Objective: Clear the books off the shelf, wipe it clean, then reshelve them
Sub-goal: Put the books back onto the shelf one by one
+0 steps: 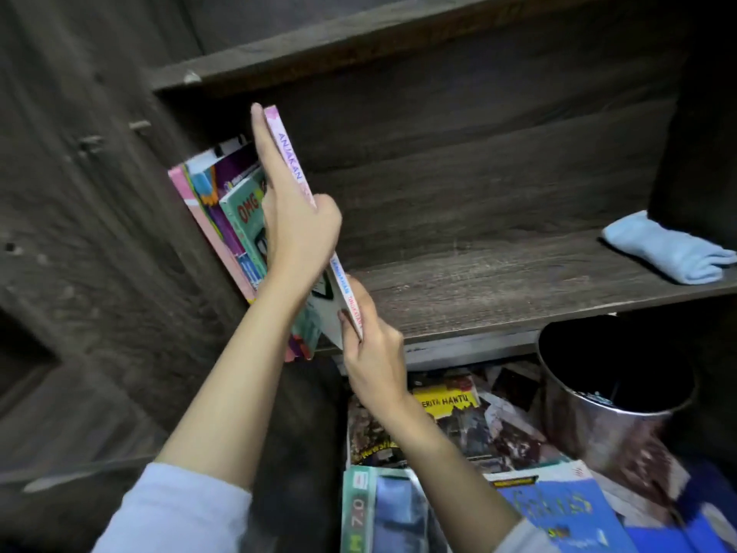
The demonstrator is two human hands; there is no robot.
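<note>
Right hand [373, 353] pinches pink book [289, 157] at bottom, left hand [299, 229] grips higher.

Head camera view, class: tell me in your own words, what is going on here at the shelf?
A person seems to be reshelving. Both hands hold a pink-spined book at the left end of the shelf: the left hand grips its upper part, the right hand pinches its lower end. It stands tilted beside the leaning books already there. A blue cloth lies at the shelf's right end. A book pile lies below, beside a metal bin.
</note>
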